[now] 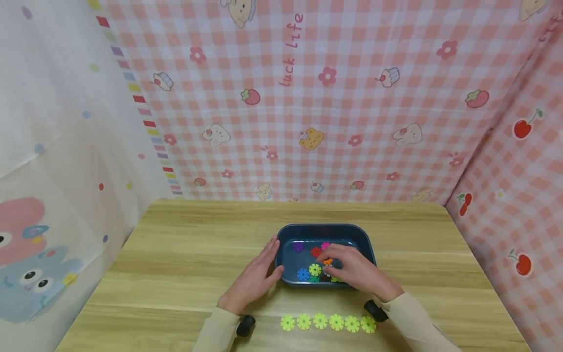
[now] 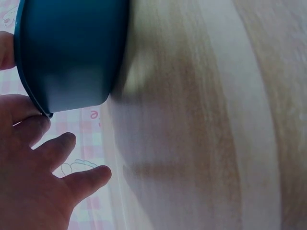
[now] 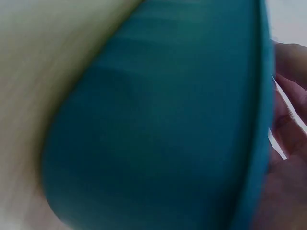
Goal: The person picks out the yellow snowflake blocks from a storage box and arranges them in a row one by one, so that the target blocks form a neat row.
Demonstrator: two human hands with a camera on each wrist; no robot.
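Observation:
A dark blue rectangular box point(image 1: 288, 261) holds several notched discs: a purple one point(image 1: 298, 247), a blue one point(image 1: 303, 275), a yellow-green one point(image 1: 314, 269), a red one point(image 1: 315, 252) and others. My left hand point(image 1: 252, 283) touches the box's left side, its fingers extended; the left wrist view shows this hand point(image 2: 38, 177) at the box's point(image 2: 72, 52) edge. Over the right part of the box, my right hand point(image 1: 358, 271) reaches in among the discs, thumb and forefinger apart. In the right wrist view the box wall point(image 3: 158, 120) hides much of the hand point(image 3: 290, 134).
A row of several yellow-green discs point(image 1: 320, 320) lies on the wooden table point(image 1: 198, 254) in front of the box, between my forearms. Behind the table hangs a pink checked cloth point(image 1: 286, 117), with more cloth at both sides.

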